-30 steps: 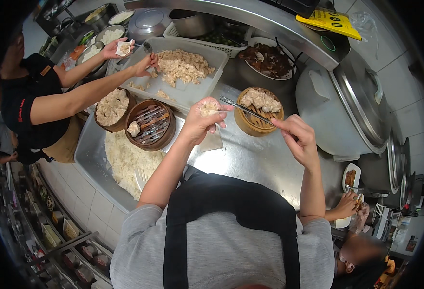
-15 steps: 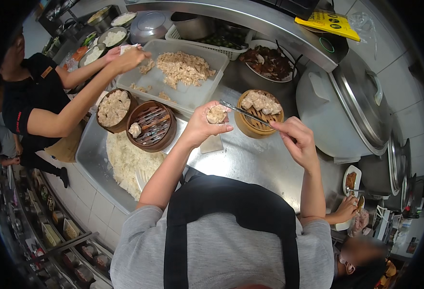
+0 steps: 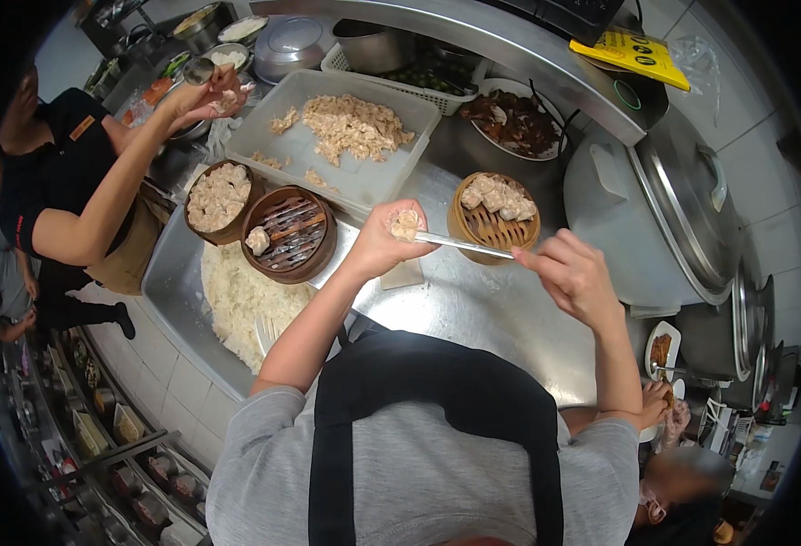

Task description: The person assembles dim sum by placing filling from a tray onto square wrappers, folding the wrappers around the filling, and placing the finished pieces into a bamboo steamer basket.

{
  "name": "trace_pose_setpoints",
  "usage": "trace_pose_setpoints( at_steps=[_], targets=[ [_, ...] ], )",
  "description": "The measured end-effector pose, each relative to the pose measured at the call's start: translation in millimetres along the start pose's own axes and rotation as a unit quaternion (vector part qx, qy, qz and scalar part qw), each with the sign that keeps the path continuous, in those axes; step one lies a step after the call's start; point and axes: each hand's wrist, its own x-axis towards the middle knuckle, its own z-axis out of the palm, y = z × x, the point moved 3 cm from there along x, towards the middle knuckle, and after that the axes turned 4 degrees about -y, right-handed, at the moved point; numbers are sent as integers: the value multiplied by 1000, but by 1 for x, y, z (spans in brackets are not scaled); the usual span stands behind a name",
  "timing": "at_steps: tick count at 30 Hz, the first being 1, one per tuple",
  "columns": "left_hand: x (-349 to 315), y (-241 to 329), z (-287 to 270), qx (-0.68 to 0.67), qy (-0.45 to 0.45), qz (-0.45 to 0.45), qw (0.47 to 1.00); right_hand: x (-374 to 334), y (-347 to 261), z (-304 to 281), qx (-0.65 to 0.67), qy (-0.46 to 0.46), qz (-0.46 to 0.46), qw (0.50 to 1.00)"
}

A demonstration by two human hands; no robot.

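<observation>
My left hand (image 3: pixel 375 247) is curled around a small open-topped dumpling (image 3: pixel 405 224) with pale filling showing. My right hand (image 3: pixel 575 275) grips the end of a slim metal spatula (image 3: pixel 467 244). Its far tip touches the dumpling's top. Just beyond the spatula stands a light bamboo steamer (image 3: pixel 484 256), with several dumplings (image 3: pixel 500 196) along its far side. Left of my left hand is a darker bamboo steamer (image 3: pixel 298 272) holding one dumpling (image 3: pixel 257 240). Behind it, a plastic tub (image 3: pixel 277 98) holds chopped filling (image 3: pixel 359 127).
A full steamer of dumplings (image 3: pixel 218 198) stands beside a co-worker (image 3: pixel 82 173) at left, who holds a round metal tool and some filling. Below it sits a bin of rice (image 3: pixel 236 314). Large lidded pots (image 3: pixel 614 223) line the right; a metal shelf (image 3: pixel 473 45) overhangs the back.
The spatula's tip has come down onto the dumpling, and my left fingers have closed more tightly round it. My right hand has shifted slightly nearer. The co-worker's hands have moved back from the tub.
</observation>
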Motion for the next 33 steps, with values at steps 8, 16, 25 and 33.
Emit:
trace_pose_setpoints(
  at_steps=[8, 16, 25, 33],
  targets=[
    [6, 9, -4, 120, -46, 5, 992, -7, 13, 8, 149, 76, 55, 984],
    [4, 12, 4, 47, -16, 35, 998, 10, 1, 28, 63, 48, 18, 997],
    [-1, -2, 0, -8, 2, 29, 1000, -1, 12, -3, 16, 13, 26, 999],
    [3, 7, -5, 154, -14, 46, 987, 1, 11, 25, 124, 27, 49, 991]
  ],
)
